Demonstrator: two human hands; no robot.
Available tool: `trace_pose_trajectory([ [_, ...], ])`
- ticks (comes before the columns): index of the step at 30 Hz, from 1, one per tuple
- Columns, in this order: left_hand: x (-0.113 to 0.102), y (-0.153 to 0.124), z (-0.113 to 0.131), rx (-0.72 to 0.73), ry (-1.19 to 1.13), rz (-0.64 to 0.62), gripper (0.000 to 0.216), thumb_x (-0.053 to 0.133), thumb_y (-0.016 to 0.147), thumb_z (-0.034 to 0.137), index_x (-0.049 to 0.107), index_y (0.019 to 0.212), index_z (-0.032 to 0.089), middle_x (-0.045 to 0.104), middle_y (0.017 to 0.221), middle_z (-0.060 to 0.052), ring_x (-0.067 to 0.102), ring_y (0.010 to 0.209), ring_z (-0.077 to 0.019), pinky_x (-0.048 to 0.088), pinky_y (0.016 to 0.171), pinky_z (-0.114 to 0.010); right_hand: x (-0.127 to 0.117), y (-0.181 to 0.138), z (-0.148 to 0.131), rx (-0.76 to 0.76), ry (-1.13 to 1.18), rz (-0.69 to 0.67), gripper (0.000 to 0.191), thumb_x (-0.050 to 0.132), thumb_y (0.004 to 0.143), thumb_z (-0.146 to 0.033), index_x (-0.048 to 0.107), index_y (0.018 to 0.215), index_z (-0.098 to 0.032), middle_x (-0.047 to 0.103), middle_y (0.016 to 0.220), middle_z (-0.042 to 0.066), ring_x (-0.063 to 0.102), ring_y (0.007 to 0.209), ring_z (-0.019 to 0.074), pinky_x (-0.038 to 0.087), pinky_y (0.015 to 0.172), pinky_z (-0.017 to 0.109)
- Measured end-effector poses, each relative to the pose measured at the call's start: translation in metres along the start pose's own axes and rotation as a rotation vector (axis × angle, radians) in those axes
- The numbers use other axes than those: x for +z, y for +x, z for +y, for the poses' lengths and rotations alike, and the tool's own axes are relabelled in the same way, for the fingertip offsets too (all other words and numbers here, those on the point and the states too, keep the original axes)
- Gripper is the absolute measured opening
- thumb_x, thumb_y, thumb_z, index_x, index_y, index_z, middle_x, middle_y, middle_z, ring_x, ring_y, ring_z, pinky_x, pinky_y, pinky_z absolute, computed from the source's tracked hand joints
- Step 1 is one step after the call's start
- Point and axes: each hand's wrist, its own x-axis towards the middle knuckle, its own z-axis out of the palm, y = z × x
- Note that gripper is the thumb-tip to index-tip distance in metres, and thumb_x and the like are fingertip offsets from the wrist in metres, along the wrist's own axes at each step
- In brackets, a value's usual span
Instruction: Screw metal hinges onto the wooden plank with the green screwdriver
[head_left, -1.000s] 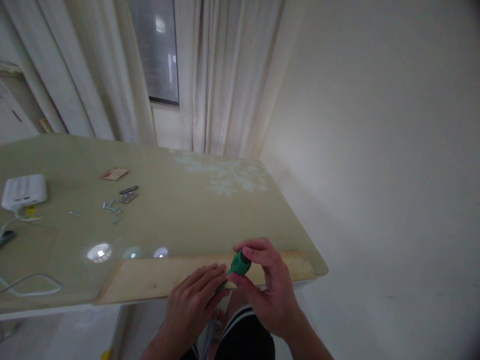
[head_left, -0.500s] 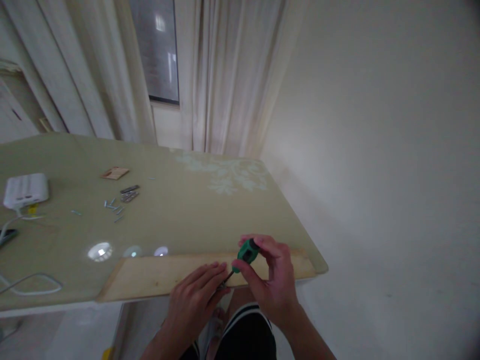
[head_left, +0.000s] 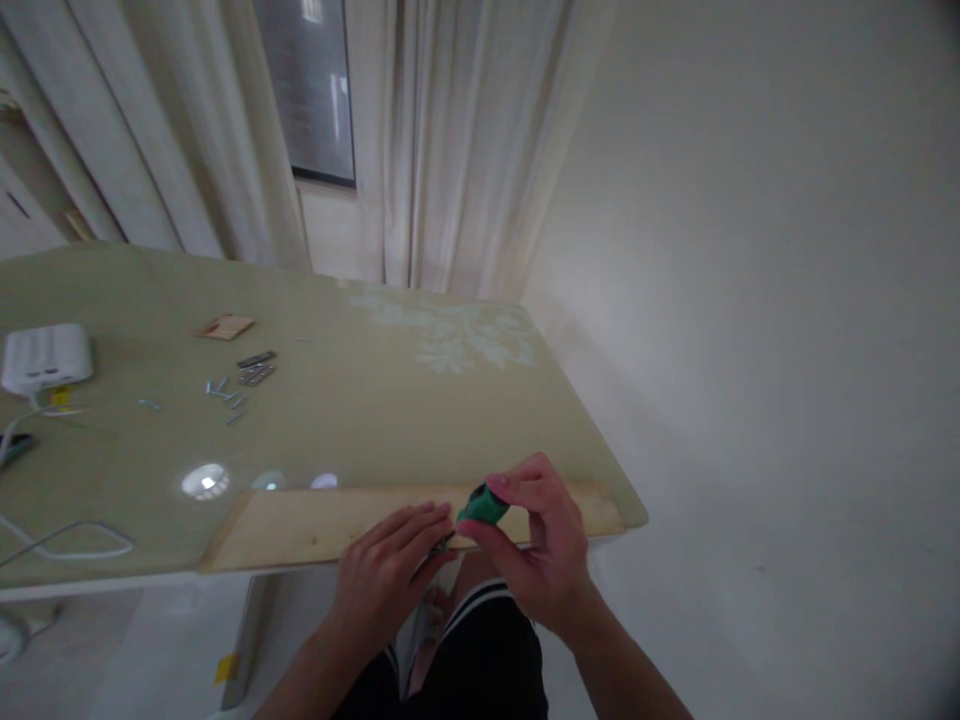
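A long pale wooden board (head_left: 300, 515) lies along the table's near edge. My left hand (head_left: 386, 565) rests on it, fingers together on top and thumb at the front edge. Between thumb and forefinger is a small metal piece (head_left: 442, 544), mostly hidden, held at the board's edge. My right hand (head_left: 547, 545) is closed around the green and black handle of a screwdriver (head_left: 484, 505). The screwdriver slants down to the left, its shaft pointing at the metal piece. Its tip is hidden by my left fingers.
On the green-topped table (head_left: 360, 410) lie several loose screws (head_left: 225, 392), several metal plates (head_left: 256, 370) and a small wooden piece (head_left: 226, 326). A white box-shaped device (head_left: 47, 357) with a cable (head_left: 82, 553) is at left. A wall stands at right.
The screwdriver handle has tipped lower and turned in my right fingers, which have shifted their grip. My left hand stays on the board. The whole view has moved slightly.
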Motion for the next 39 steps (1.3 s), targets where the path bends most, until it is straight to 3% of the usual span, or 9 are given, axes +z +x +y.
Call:
trace_pose_trajectory([
  [5,0.002,-0.002,0.000,-0.020,-0.002,-0.020,0.028,0.059,0.106,0.042,0.075,0.124,0.028,0.081,0.120,0.000,0.077,0.110,-0.0230,0.064,0.094,-0.037,-0.011,0.011,-0.007,0.077,0.069,-0.228,0.048,0.075,0.094,-0.014,0.061,0.135,-0.032,0.069,0.135,0.011,0.070,0.120,0.0238,0.060,0.098,0.045],
  [7,0.004,-0.003,-0.001,-0.024,0.002,-0.017,0.027,0.061,0.104,0.041,0.076,0.124,0.029,0.081,0.121,-0.001,0.076,0.111,-0.0230,0.064,0.095,-0.037,-0.012,0.012,-0.006,0.107,0.168,-0.261,0.042,0.072,0.097,-0.014,0.062,0.133,-0.033,0.071,0.134,0.009,0.071,0.122,0.0237,0.061,0.099,0.045],
  [11,0.005,-0.005,-0.001,-0.024,0.013,0.013,0.026,0.062,0.104,0.040,0.078,0.123,0.030,0.082,0.118,-0.001,0.078,0.107,-0.0223,0.064,0.094,-0.035,-0.001,0.004,0.005,0.031,0.087,0.019,0.047,0.084,0.085,-0.011,0.063,0.123,-0.030,0.071,0.099,0.002,0.073,0.091,0.0194,0.062,0.078,0.036],
  [14,0.007,-0.006,-0.002,-0.028,0.013,0.006,0.027,0.063,0.103,0.041,0.077,0.125,0.030,0.082,0.118,-0.002,0.078,0.106,-0.0223,0.064,0.095,-0.036,0.005,0.002,0.006,-0.012,-0.040,0.052,0.049,0.084,0.085,-0.013,0.061,0.124,-0.029,0.070,0.099,0.003,0.070,0.087,0.0186,0.062,0.077,0.036],
  [19,0.007,-0.005,-0.002,-0.032,0.009,-0.012,0.029,0.059,0.105,0.042,0.076,0.124,0.028,0.081,0.118,-0.002,0.077,0.108,-0.0229,0.063,0.095,-0.037,-0.007,0.011,-0.007,0.137,0.000,-0.280,0.051,0.065,0.101,-0.018,0.052,0.149,-0.031,0.069,0.137,0.010,0.070,0.118,0.0198,0.060,0.102,0.039],
  [23,0.005,-0.003,0.000,-0.034,0.005,-0.024,0.029,0.058,0.106,0.041,0.076,0.124,0.028,0.082,0.117,-0.001,0.077,0.109,-0.0230,0.064,0.093,-0.036,-0.018,0.018,-0.013,0.181,0.049,-0.438,0.051,0.059,0.104,-0.020,0.050,0.153,-0.031,0.067,0.141,0.008,0.067,0.126,0.0203,0.055,0.111,0.042],
  [26,0.004,-0.003,0.001,-0.037,0.002,-0.021,0.028,0.060,0.105,0.041,0.076,0.124,0.028,0.081,0.118,-0.002,0.077,0.110,-0.0234,0.063,0.094,-0.037,-0.017,0.016,-0.011,0.171,0.051,-0.390,0.045,0.060,0.103,-0.019,0.056,0.147,-0.030,0.071,0.131,0.008,0.070,0.117,0.0198,0.058,0.103,0.039],
  [33,0.009,-0.008,0.000,-0.036,0.000,0.001,0.029,0.061,0.105,0.039,0.076,0.126,0.027,0.080,0.122,-0.003,0.076,0.113,-0.0243,0.063,0.098,-0.040,0.002,-0.002,0.006,0.016,-0.093,0.012,0.052,0.077,0.090,-0.015,0.059,0.137,-0.027,0.066,0.103,0.005,0.065,0.093,0.0187,0.061,0.083,0.036],
  [39,0.010,-0.008,0.000,-0.032,-0.003,0.015,0.029,0.062,0.105,0.039,0.075,0.128,0.027,0.081,0.120,-0.001,0.076,0.111,-0.0232,0.062,0.098,-0.038,-0.007,0.010,0.000,0.042,-0.066,-0.215,0.058,0.070,0.097,-0.015,0.054,0.150,-0.032,0.070,0.130,0.009,0.069,0.115,0.0195,0.060,0.099,0.036],
])
